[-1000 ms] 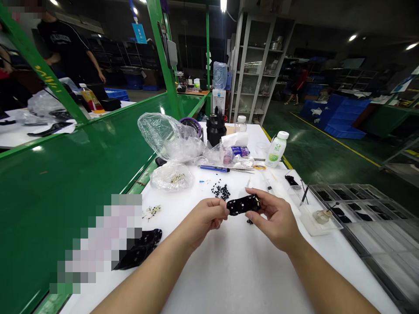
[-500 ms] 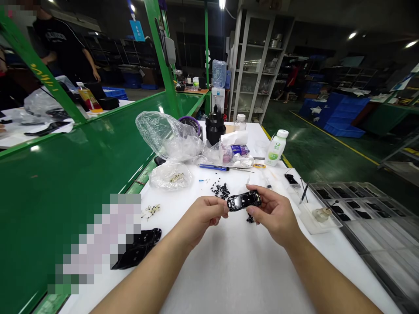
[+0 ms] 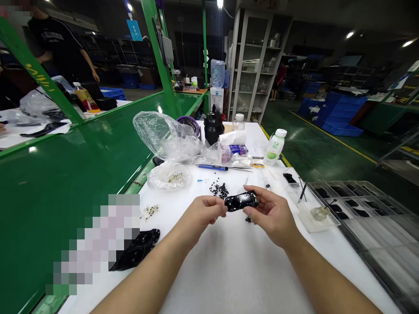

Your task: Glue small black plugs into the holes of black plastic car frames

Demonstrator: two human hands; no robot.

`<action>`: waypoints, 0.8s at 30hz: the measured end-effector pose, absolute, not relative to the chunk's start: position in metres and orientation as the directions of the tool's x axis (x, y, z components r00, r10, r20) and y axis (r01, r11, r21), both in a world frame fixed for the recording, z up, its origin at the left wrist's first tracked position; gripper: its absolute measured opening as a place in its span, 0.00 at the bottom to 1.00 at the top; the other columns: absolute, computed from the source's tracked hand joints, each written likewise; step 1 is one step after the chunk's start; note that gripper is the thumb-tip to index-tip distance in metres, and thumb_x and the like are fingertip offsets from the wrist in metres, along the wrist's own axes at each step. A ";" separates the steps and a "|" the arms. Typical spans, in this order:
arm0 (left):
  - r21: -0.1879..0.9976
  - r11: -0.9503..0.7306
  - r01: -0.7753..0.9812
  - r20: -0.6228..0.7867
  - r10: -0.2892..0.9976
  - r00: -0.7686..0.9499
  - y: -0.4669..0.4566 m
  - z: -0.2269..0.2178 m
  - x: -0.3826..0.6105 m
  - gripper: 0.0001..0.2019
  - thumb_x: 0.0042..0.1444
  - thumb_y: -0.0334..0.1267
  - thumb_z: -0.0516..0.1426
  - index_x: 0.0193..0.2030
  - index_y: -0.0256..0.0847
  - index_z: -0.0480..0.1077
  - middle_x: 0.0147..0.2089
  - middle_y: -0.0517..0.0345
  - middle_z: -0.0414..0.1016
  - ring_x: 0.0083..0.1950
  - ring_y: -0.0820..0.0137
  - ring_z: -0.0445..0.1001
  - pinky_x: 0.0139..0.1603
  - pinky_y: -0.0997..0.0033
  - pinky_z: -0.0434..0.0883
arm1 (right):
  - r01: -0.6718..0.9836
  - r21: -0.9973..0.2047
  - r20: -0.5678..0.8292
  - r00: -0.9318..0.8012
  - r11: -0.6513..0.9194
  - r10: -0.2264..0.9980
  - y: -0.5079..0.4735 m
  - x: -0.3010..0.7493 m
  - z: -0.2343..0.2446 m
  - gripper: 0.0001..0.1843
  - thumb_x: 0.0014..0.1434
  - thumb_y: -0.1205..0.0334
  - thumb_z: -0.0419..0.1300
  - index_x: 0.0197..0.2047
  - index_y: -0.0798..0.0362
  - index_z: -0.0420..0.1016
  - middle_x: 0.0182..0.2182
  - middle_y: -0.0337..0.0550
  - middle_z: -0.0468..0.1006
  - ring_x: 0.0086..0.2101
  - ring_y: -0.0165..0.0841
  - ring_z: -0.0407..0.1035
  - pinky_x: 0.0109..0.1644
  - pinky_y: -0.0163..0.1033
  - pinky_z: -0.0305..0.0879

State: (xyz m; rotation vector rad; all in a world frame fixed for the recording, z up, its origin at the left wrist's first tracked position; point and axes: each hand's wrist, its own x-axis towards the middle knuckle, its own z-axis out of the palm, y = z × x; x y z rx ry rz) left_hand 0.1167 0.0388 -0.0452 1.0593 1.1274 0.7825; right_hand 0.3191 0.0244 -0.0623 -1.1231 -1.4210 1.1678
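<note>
Between my two hands is a glossy black plastic part [image 3: 241, 201], long and narrow with small holes and pale spots, held above the white table. My left hand [image 3: 209, 209] pinches its left end between thumb and fingers. The right end sits between the thumb and fingers of my right hand [image 3: 270, 213]. Just behind the part lies a scatter of tiny black pieces [image 3: 220, 190], and a smaller group of black pieces [image 3: 248, 220] lies beneath it. Larger black panels [image 3: 139, 248] rest by my left forearm.
A blue utility knife [image 3: 212, 167] and tweezers lie beyond the pieces. Further back stand a clear plastic bag [image 3: 166, 135], a black bottle [image 3: 214, 127] and a white bottle [image 3: 275, 147]. At right are a small glass jar [image 3: 320, 213] in a tray and a compartmented tray [image 3: 356, 198] of black parts.
The black part has tilted slightly in my hands, its left end now a little lower relative to the right. Both hands keep their hold. The whole view has shifted slightly.
</note>
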 end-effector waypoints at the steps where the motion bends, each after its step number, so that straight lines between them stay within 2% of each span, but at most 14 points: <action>1: 0.945 0.324 0.031 -0.321 0.908 0.269 0.039 -0.045 0.117 0.09 0.41 0.40 0.62 0.22 0.36 0.70 0.21 0.60 0.62 0.26 0.77 0.55 0.31 0.73 0.51 | 0.084 -0.989 0.114 -0.132 0.125 0.985 0.024 0.319 -0.063 0.29 0.54 0.55 0.67 0.58 0.54 0.71 0.34 0.43 0.73 0.32 0.28 0.67 0.30 0.33 0.67; 5: 0.944 0.326 0.057 -0.329 0.909 0.255 0.039 -0.045 0.118 0.09 0.41 0.41 0.61 0.21 0.37 0.71 0.21 0.60 0.62 0.26 0.76 0.53 0.31 0.72 0.50 | 0.080 -0.988 0.118 -0.135 0.130 0.984 0.024 0.319 -0.063 0.30 0.54 0.55 0.67 0.58 0.55 0.71 0.33 0.43 0.73 0.31 0.28 0.67 0.30 0.34 0.68; 12: 0.942 0.334 0.006 -0.324 0.907 0.270 0.038 -0.045 0.117 0.13 0.41 0.44 0.64 0.21 0.37 0.70 0.20 0.61 0.60 0.26 0.77 0.52 0.30 0.72 0.47 | 0.016 -0.991 0.133 -0.128 0.136 0.983 0.024 0.319 -0.059 0.29 0.53 0.56 0.68 0.57 0.55 0.72 0.31 0.41 0.72 0.28 0.25 0.65 0.28 0.32 0.66; 20: 0.953 0.290 0.089 -0.303 0.926 0.228 0.038 -0.047 0.117 0.14 0.44 0.46 0.63 0.22 0.37 0.68 0.22 0.61 0.61 0.26 0.77 0.52 0.30 0.72 0.48 | 0.033 -0.990 0.131 -0.121 0.136 0.984 0.024 0.319 -0.062 0.30 0.53 0.56 0.68 0.58 0.55 0.71 0.33 0.42 0.74 0.28 0.25 0.65 0.29 0.33 0.67; 24: 0.953 0.296 0.061 -0.302 0.925 0.230 0.038 -0.049 0.117 0.15 0.44 0.45 0.63 0.21 0.36 0.66 0.21 0.62 0.59 0.26 0.78 0.52 0.29 0.73 0.48 | -0.005 -0.993 0.116 -0.132 0.116 0.984 0.024 0.319 -0.060 0.30 0.53 0.57 0.69 0.58 0.55 0.72 0.31 0.41 0.74 0.28 0.24 0.65 0.28 0.31 0.66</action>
